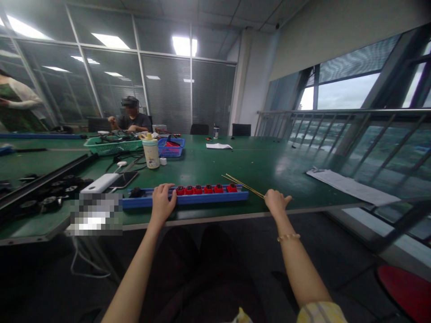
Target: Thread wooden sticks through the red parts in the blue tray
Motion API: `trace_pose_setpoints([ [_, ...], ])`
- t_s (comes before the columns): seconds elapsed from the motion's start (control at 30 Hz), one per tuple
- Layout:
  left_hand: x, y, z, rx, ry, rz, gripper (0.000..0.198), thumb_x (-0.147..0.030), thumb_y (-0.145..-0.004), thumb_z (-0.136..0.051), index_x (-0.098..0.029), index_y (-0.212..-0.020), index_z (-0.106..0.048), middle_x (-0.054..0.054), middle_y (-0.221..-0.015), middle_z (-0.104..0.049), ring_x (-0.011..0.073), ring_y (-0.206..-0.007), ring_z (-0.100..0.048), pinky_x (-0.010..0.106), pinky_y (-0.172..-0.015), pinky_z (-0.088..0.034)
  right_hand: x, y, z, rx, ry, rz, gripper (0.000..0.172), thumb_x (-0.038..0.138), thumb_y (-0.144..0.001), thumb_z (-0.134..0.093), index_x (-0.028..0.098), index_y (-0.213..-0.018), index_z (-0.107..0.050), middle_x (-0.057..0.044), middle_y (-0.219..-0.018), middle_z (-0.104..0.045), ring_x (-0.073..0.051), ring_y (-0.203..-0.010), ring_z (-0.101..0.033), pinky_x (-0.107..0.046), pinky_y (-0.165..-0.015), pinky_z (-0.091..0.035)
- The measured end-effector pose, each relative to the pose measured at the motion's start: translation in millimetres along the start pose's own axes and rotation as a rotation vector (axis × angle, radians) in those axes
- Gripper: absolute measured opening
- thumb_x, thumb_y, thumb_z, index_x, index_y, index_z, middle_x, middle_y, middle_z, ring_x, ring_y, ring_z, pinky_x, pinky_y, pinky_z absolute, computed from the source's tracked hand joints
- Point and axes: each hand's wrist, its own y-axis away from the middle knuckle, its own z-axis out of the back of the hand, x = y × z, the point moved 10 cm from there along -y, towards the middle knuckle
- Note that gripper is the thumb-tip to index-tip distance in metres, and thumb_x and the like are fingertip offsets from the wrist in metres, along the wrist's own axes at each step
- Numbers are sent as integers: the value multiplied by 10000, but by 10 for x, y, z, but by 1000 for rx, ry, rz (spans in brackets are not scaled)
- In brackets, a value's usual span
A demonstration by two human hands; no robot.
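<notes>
In front of me a long blue channel (208, 198) lies along the table edge. A row of several red blocks with dark tops (198, 189) sits inside it, and a black piece (136, 192) is at its left end. My left hand (163, 202) grips the channel left of the red blocks, its fingers bent over the far side. To the right of the channel, my right hand (276, 202) is closed on the near ends of thin yellow sticks (247, 186), thumb pointing right. The sticks reach left and away, past the channel's right end.
To the left are a white power bank (101, 183), a phone (124, 179), a cup (151, 154) and black round parts (50, 202). Green (112, 146) and blue baskets (171, 147) stand farther back. Papers (352, 185) lie right. One person (133, 119) sits across; another (18, 103) stands far left.
</notes>
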Motion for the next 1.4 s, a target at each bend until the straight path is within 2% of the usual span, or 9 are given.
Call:
trace_pose_setpoints([
  [0.07, -3, -1, 5, 0, 2, 2, 277, -350, -910, -467, -207, -1092, -619, 102, -1079, -627, 282, -1037, -554, 442, -954, -439, -87, -48, -57, 97, -8, -9, 193, 225, -877, -549, 182, -923, -732, -143, -975, -719, -302, -976, -660, -525, -922, -326],
  [0.17, 8, -5, 5, 3, 3, 12, 275, -354, -906, -468, -210, -1085, -619, 107, -1077, -630, 286, -1044, -553, 452, -954, -438, -112, -66, -72, 168, -15, 5, 134, 249, -856, -608, 208, -905, -725, -112, -977, -730, -286, -986, -672, -497, -917, -349],
  [0.43, 13, -2, 14, 1, -5, 19, 276, -361, -908, -462, -213, -1083, -616, 107, -1078, -625, 284, -1052, -559, 450, -949, -440, -79, -33, 19, 170, -44, 24, 87, 255, -819, -663, 220, -860, -731, -99, -962, -724, -279, -987, -669, -465, -894, -396],
  [0.53, 3, -3, 22, 2, -1, 15, 273, -356, -907, -464, -212, -1079, -619, 108, -1070, -627, 284, -1041, -557, 449, -946, -442, -126, -59, -5, 187, -35, 24, 169, 331, -785, -720, 210, -902, -723, -127, -1033, -712, -296, -1028, -659, -449, -859, -434],
  [0.63, -2, -5, 25, 1, 4, 15, 273, -354, -906, -467, -208, -1078, -621, 109, -1069, -626, 284, -1043, -557, 447, -950, -441, -213, -70, -90, 269, 9, -20, 240, 327, -753, -756, 192, -945, -708, -154, -1070, -705, -304, -1038, -664, -431, -827, -464],
  [0.87, 1, -6, 17, 3, 3, 18, 273, -358, -904, -466, -205, -1070, -620, 114, -1074, -627, 285, -1046, -560, 451, -957, -436, -104, -23, -128, 334, 85, 42, 212, 190, -833, -620, 160, -1027, -701, -189, -1080, -709, -284, -1041, -677, -382, -802, -482],
  [1.13, 8, -5, 5, -1, -1, 7, 269, -353, -906, -467, -203, -1069, -619, 106, -1076, -631, 281, -1044, -563, 443, -957, -433, -5, 70, -196, 416, 128, 70, 326, 97, -878, -467, 133, -1114, -689, -229, -1185, -671, -304, -1133, -646, -430, -878, -486],
  [1.4, 13, -2, -8, -2, -25, -10, 273, -343, -914, -473, -190, -1081, -623, 101, -1069, -639, 280, -1038, -557, 436, -955, -432, 46, 92, -249, 454, 109, 128, 320, 74, -885, -490, 92, -1145, -676, -239, -1208, -662, -284, -1136, -650, -333, -872, -485],
])
